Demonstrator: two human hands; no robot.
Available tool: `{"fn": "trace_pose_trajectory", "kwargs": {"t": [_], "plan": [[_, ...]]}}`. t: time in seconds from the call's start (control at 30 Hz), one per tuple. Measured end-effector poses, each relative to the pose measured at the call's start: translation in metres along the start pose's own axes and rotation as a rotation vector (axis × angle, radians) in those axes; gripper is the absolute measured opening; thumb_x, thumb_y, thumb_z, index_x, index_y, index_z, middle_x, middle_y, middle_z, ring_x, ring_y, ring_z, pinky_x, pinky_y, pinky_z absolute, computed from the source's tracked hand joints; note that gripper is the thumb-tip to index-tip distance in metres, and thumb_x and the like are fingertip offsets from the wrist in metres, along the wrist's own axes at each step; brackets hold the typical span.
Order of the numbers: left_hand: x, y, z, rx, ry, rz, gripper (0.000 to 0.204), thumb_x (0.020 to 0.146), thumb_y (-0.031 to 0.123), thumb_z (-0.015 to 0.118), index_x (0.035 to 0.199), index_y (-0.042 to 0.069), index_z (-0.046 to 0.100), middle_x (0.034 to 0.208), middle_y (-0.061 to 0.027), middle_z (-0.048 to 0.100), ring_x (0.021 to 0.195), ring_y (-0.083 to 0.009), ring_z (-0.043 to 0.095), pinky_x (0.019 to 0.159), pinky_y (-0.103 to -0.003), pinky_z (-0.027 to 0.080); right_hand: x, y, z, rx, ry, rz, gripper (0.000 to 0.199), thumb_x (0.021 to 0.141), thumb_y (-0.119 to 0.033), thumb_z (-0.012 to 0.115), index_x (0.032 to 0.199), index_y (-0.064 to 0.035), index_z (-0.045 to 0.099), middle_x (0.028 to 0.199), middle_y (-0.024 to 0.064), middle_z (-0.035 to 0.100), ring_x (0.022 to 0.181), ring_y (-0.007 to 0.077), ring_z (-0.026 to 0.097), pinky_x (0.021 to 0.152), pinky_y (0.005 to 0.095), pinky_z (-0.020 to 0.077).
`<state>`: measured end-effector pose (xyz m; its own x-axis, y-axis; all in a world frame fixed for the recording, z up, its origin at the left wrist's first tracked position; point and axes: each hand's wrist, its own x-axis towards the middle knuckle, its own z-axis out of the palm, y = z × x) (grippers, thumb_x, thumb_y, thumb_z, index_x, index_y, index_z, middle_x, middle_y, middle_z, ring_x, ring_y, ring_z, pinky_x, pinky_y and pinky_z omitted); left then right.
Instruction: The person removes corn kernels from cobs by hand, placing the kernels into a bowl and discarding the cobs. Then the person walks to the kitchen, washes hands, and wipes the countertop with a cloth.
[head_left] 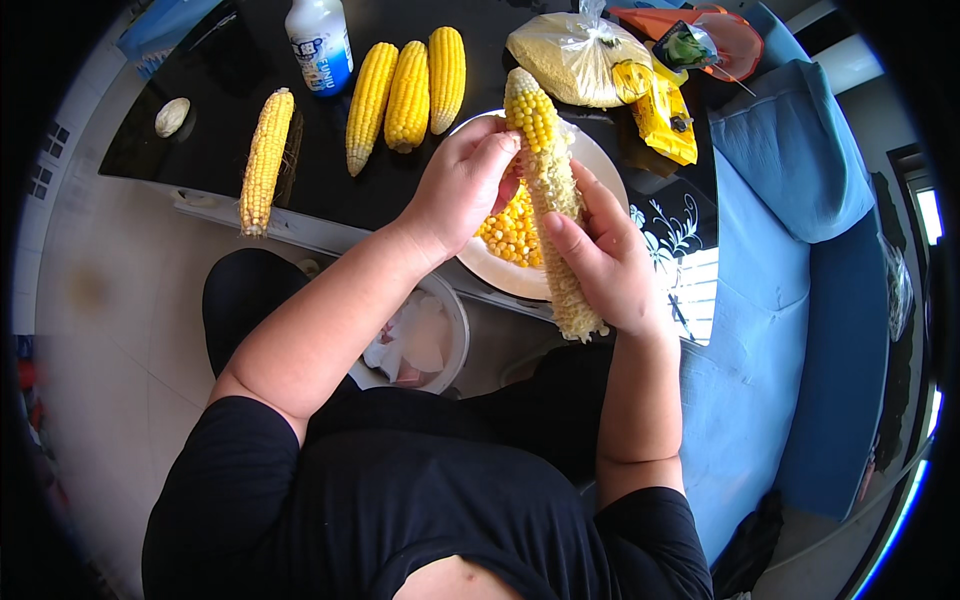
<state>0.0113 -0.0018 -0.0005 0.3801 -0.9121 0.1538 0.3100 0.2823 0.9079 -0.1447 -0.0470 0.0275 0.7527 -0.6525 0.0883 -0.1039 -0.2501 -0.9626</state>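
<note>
A partly stripped corn cob (552, 185) is held upright and slightly tilted over a white plate (604, 165). Yellow kernels remain near its top end; the lower length is bare and pale. My right hand (612, 262) wraps round the bare lower part, thumb in front. At the upper left side of the cob, my left hand (462, 182) is closed, its thumb pressed against the edge of the kernels; its other fingertips are partly hidden. Loose corn kernels (513, 238) lie in the plate beneath.
Three full corn cobs (408, 95) lie left of the plate, and another cob (266, 160) rests by the table's near edge. A white-and-blue bottle (320, 50), a bag of yellow grain (580, 60) and a yellow packet (664, 115) stand farther back. Below is a bin (458, 345); a blue sofa (755, 330) is right.
</note>
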Motion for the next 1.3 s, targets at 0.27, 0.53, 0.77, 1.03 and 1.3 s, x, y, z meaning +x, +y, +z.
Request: {"fn": "trace_pose_trajectory", "kwargs": {"t": [0.27, 0.53, 0.77, 1.03, 1.3], "plan": [[-0.0001, 0.0004, 0.0001, 0.024, -0.014, -0.041, 0.02, 0.087, 0.014, 0.04, 0.099, 0.003, 0.051, 0.074, 0.0005, 0.051, 0.058, -0.0036, 0.044, 0.05, -0.018, 0.036, 0.0009, 0.0031, -0.0007, 0.067, 0.018, -0.017, 0.057, 0.084, -0.018, 0.059, 0.128, 0.0066, 0.033, 0.104, 0.0145, 0.056, 0.092, 0.0133, 0.054, 0.079, 0.0255, 0.0444], [-0.0027, 0.0032, -0.0021, 0.101, -0.13, 0.0, 0.028, 0.088, 0.027, 0.046, 0.106, 0.005, 0.05, 0.082, 0.0007, 0.052, 0.066, -0.0037, 0.045, 0.056, -0.017, 0.037, -0.0006, 0.0002, 0.0009, -0.096, 0.055, -0.018, 0.056, 0.084, -0.018, 0.06, 0.127, 0.007, 0.035, 0.1, 0.016, 0.058, 0.089, 0.0145, 0.056, 0.077, 0.0257, 0.0455], [-0.0032, 0.0016, -0.0025, 0.143, -0.114, -0.043, 0.026, 0.09, 0.02, 0.042, 0.109, 0.004, 0.048, 0.083, 0.0014, 0.052, 0.065, -0.0029, 0.045, 0.055, -0.017, 0.037, -0.0005, -0.0017, -0.0014, -0.057, 0.015, 0.046, 0.054, 0.085, -0.017, 0.057, 0.129, 0.005, 0.034, 0.105, 0.0136, 0.055, 0.094, 0.0139, 0.053, 0.081, 0.0254, 0.043], [-0.0025, 0.0001, -0.0005, 0.292, -0.061, -0.032, 0.023, 0.089, 0.016, 0.039, 0.107, 0.004, 0.049, 0.08, 0.0021, 0.052, 0.063, -0.0029, 0.045, 0.054, -0.018, 0.037, 0.0, -0.0011, -0.002, 0.021, 0.02, 0.068, 0.054, 0.085, -0.016, 0.057, 0.129, 0.0048, 0.034, 0.108, 0.0126, 0.054, 0.096, 0.0131, 0.052, 0.083, 0.025, 0.042], [-0.0015, 0.0056, -0.0018, 0.102, -0.123, -0.058, 0.027, 0.089, 0.025, 0.043, 0.105, 0.004, 0.051, 0.081, 0.0015, 0.054, 0.066, -0.0037, 0.048, 0.057, -0.017, 0.038, -0.0006, 0.0032, -0.0006, -0.148, 0.068, -0.017, 0.057, 0.083, -0.019, 0.06, 0.127, 0.006, 0.035, 0.095, 0.0169, 0.06, 0.082, 0.014, 0.059, 0.073, 0.0254, 0.047]]}}
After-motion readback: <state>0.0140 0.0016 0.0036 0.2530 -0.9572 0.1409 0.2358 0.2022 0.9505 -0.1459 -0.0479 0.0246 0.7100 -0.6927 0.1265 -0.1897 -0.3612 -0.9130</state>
